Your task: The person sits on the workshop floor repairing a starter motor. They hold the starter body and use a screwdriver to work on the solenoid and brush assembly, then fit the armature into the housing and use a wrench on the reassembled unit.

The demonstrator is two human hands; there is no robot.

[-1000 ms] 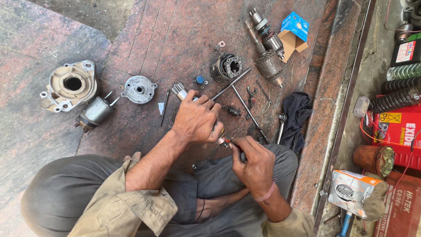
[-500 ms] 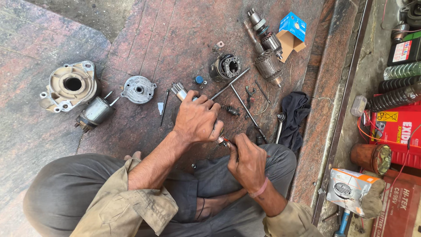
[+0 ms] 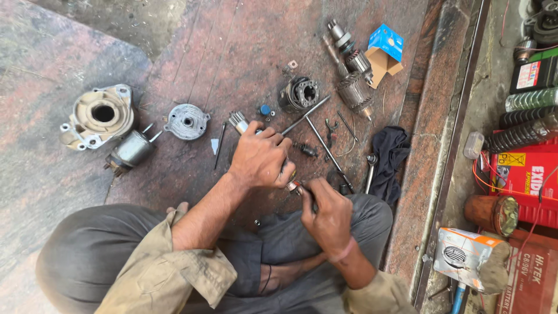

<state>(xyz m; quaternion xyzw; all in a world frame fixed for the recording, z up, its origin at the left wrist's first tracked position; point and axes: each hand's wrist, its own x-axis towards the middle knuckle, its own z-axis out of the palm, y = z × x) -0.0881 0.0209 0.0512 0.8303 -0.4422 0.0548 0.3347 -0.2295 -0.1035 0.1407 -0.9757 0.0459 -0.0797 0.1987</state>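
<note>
My left hand (image 3: 258, 158) is closed around a small metal motor part; a geared silver end (image 3: 237, 121) sticks out above the fingers. My right hand (image 3: 328, 212) grips a thin dark tool (image 3: 307, 195) whose tip meets a small coppery piece (image 3: 292, 186) at the lower edge of the left hand. Both hands work above my lap, over the reddish stone floor (image 3: 192, 52).
Spread on the floor are a grey housing (image 3: 100, 115), a small cylinder (image 3: 131, 151), a round cover plate (image 3: 187, 121), a dark ring part (image 3: 299, 93), an armature (image 3: 354, 90), long rods (image 3: 325, 145), a black cloth (image 3: 389, 157), a blue box (image 3: 385, 45). Batteries (image 3: 526, 180) sit right.
The right hand has shifted slightly downward and the tool tip stays at the part. The left hand keeps its grip in almost the same place.
</note>
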